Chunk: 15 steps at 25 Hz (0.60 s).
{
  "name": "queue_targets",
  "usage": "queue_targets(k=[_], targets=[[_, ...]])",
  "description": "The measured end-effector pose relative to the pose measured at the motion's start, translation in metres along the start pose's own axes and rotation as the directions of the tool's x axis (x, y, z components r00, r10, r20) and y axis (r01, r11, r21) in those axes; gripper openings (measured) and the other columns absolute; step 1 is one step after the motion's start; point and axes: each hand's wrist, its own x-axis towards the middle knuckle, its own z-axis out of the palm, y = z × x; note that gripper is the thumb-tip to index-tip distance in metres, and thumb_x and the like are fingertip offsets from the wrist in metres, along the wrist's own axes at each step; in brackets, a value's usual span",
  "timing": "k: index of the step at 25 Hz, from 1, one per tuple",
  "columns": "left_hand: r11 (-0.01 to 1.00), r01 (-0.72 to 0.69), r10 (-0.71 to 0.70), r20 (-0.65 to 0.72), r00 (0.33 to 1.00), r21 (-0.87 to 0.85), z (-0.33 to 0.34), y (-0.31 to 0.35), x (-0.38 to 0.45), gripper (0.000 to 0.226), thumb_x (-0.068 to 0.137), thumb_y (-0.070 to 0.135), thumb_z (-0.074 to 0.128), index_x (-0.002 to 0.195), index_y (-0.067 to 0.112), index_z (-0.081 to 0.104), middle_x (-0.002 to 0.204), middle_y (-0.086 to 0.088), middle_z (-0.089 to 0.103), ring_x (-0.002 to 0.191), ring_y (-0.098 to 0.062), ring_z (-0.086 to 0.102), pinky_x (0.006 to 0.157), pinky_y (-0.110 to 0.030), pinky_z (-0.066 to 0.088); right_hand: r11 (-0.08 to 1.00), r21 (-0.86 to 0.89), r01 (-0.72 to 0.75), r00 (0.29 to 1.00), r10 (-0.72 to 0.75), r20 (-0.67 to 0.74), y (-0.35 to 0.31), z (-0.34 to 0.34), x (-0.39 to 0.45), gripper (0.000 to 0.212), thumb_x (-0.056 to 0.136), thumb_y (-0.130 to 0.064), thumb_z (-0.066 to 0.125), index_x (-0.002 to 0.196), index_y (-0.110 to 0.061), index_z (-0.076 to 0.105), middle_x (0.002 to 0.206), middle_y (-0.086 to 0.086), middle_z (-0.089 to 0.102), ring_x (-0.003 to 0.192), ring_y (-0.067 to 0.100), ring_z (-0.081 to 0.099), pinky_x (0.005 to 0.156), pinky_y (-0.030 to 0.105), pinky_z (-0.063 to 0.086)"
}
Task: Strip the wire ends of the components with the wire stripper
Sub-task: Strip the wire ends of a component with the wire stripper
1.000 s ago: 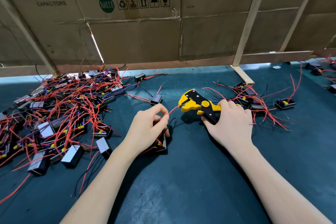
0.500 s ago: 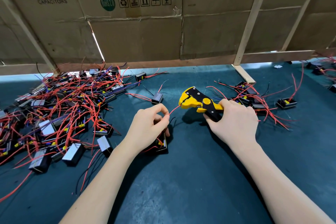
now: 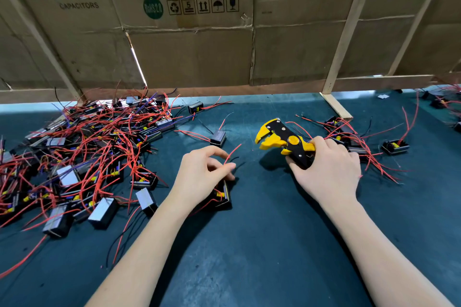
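Right hand (image 3: 329, 172) clenched round the handles of the yellow-and-black wire stripper (image 3: 284, 141), jaws apart and pointing left, just clear of the red wire (image 3: 232, 153). Left hand (image 3: 202, 174) pinching that red wire between thumb and forefinger, over a black component (image 3: 223, 197) on the green bench (image 3: 249, 244). Tangled component pile (image 3: 82, 154) at left, smaller cluster (image 3: 354, 137) behind the right hand, cardboard wall (image 3: 189, 57) behind.

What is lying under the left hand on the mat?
Under the left hand lies a small black component with red wires and a yellow part. Only its right edge shows; the hand covers the rest.
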Motion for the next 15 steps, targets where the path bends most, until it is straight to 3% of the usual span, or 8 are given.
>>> queue_targets(k=[3,6,15], targets=[[0.95,0.101,-0.096,0.032,0.995,-0.296,-0.003,0.0,0.001,0.011,0.091,0.014,0.068,0.084,0.007,0.064,0.072,-0.004,0.076,0.074,-0.012,0.073,0.077,-0.02,0.053,0.999,-0.04,-0.019,0.999,0.02,0.04,0.004,0.002,0.001,0.052,0.074,-0.058,0.069,0.095,-0.011,0.06,0.091,0.008,0.065,0.091,0.033,0.06,0.079,0.041,0.035],[0.86,0.15,-0.122,0.087,0.989,-0.488,-0.005,0.005,0.001,0.009,0.091,0.006,0.067,0.083,0.002,0.063,0.074,-0.015,0.075,0.069,-0.024,0.073,0.068,-0.021,0.055,0.999,-0.048,-0.001,0.998,0.004,0.068,0.001,0.002,-0.001,0.053,0.075,-0.059,0.068,0.101,-0.013,0.061,0.096,0.006,0.065,0.095,0.032,0.059,0.081,0.041,0.035],[0.903,0.147,-0.119,0.094,0.988,-0.404,0.003,0.002,0.002,0.016,0.089,0.011,0.069,0.076,0.008,0.061,0.069,-0.012,0.074,0.064,-0.021,0.072,0.067,-0.015,0.05,0.998,0.028,0.048,0.997,-0.05,0.066,-0.007,0.004,-0.005,0.051,0.074,-0.058,0.069,0.102,-0.015,0.062,0.094,0.003,0.065,0.094,0.03,0.06,0.079,0.039,0.034]])
